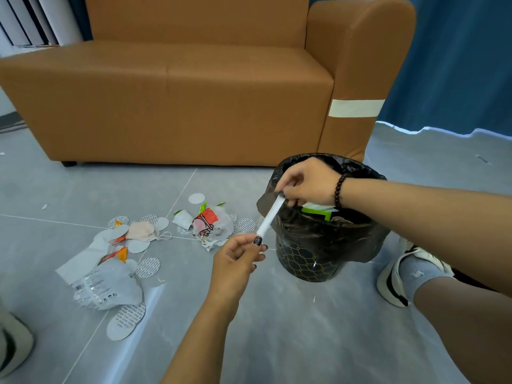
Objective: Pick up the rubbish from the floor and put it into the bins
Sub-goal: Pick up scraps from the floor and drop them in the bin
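Partly hidden: right hand [307,182] & left hand [240,256] cover white strip [271,216] ends.

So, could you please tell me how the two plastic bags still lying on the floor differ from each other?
The clear plastic bag lies nearer the camera, on the left, and has dark lettering; the bag with the red print lies farther back, closer to the bin. The clear plastic bag looks larger and spreads wider; the bag with the red print is bunched up. Both are crumpled, lie among round paper discs, and neither touches the hands.
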Demonstrator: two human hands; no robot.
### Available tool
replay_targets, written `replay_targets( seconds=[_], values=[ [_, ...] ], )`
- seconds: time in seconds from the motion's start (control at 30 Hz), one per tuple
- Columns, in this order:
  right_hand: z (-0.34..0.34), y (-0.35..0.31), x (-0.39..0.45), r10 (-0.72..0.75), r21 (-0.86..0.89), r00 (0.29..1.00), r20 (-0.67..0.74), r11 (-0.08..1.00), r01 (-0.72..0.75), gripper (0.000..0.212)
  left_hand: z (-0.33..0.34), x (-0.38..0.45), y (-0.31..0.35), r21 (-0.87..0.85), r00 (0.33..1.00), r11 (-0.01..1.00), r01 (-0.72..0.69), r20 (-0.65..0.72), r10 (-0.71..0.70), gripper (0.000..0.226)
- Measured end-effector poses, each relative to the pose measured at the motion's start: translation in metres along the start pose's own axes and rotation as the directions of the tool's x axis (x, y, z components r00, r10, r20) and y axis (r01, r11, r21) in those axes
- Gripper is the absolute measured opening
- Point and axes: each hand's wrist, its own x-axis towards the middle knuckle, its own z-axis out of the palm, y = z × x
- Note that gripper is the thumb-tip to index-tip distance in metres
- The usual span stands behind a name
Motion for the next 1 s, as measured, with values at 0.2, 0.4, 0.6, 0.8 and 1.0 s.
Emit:
replay_targets(
  seconds=[0.2,0.4,0.6,0.8,1.0],
  values=[
    [-0.047,0.035,0.016,0.295,0.054,0.896,-0.331,0.954,-0.294,0.014,-0.018,0.007,-0.021,0.012,0.989,0.994,0.111,-0.103,-0.109,0.015],
    [-0.047,0.060,0.020,0.444,-0.152,0.859,-0.256,0.859,-0.489,0.014,-0.040,0.009,-0.036,0.010,0.971,0.981,0.192,-0.146,-0.189,0.016],
    [-0.018,0.015,0.038,0.236,-0.112,0.847,-0.476,0.939,-0.324,0.025,-0.070,0.011,-0.045,-0.035,0.950,0.973,0.227,-0.214,-0.229,0.016],
    [0.071,-0.078,0.055,0.015,0.176,0.944,-0.328,0.983,0.046,0.031,-0.103,0.012,-0.054,-0.098,0.911,0.954,0.284,-0.283,-0.300,0.014],
    [0.192,-0.104,0.063,0.027,0.241,0.999,0.039,0.970,-0.036,0.032,-0.151,0.023,-0.062,-0.254,0.829,0.934,0.253,-0.440,-0.344,0.015]
  ],
)
